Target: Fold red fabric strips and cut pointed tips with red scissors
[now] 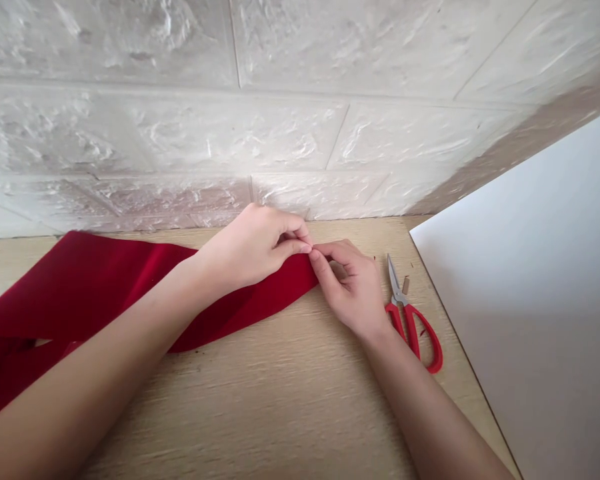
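Observation:
A long strip of dark red fabric (105, 273) stretches from the left edge to the middle of the table, folded over itself at the left. Its right end lies at my two hands, whose fingertips meet there. My left hand (255, 243) reaches across the fabric, thumb and forefinger pinched at its upper corner. Facing it, my right hand (353, 283) pinches the same end of the fabric between thumb and forefinger. Anything small between the fingertips is too hidden to make out.
Scissors with red handles (415, 327) lie right of my right hand, blades pointing away. A small brown scrap (406, 285) is beside them. A white panel (530, 287) borders the wooden table (280, 400) on the right. Behind stands a pale brick-patterned wall (290, 133).

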Demonstrator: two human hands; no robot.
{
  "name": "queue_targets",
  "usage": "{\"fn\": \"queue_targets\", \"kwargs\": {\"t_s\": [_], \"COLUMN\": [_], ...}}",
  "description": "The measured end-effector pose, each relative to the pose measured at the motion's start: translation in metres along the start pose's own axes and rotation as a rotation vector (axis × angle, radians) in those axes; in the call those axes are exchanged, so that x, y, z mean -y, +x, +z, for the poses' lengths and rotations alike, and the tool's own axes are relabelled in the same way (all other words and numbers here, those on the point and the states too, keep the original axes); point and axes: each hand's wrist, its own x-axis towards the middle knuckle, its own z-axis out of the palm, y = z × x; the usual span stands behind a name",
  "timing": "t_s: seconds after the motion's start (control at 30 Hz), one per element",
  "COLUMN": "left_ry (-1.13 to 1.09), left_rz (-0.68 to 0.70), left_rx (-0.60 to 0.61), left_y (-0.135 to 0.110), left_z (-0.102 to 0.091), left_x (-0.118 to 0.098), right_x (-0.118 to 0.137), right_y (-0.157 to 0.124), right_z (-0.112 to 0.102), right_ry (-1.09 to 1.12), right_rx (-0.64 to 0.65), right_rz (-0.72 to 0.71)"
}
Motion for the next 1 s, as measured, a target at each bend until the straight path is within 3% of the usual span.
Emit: {"fn": "queue_targets", "kwargs": {"t_s": [0.27,0.5,0.83,1.0], "left_ry": [-0.089,-0.076,-0.023,-0.085], "left_rz": [-0.085,-0.08,-0.007,-0.064], "left_rx": [0.022,0.034,-0.051,0.016], "left_y": [0.0,-0.001,0.001,-0.002], "left_z": [-0.003,-0.001,0.007,0.008], "left_x": [0.005,0.001,-0.001,-0.003], "right_x": [-0.002,-0.003,-0.001,0.001], "right_y": [0.0,0.0,-0.001,0.0], "right_z": [-0.002,-0.002,0.0,-0.006], "right_ry": [-0.036,-0.023,0.028,0.097], "right_rx": [-0.1,-0.093,-0.053,-0.029], "right_rz": [0.025,0.046,0.078,0.114]}}
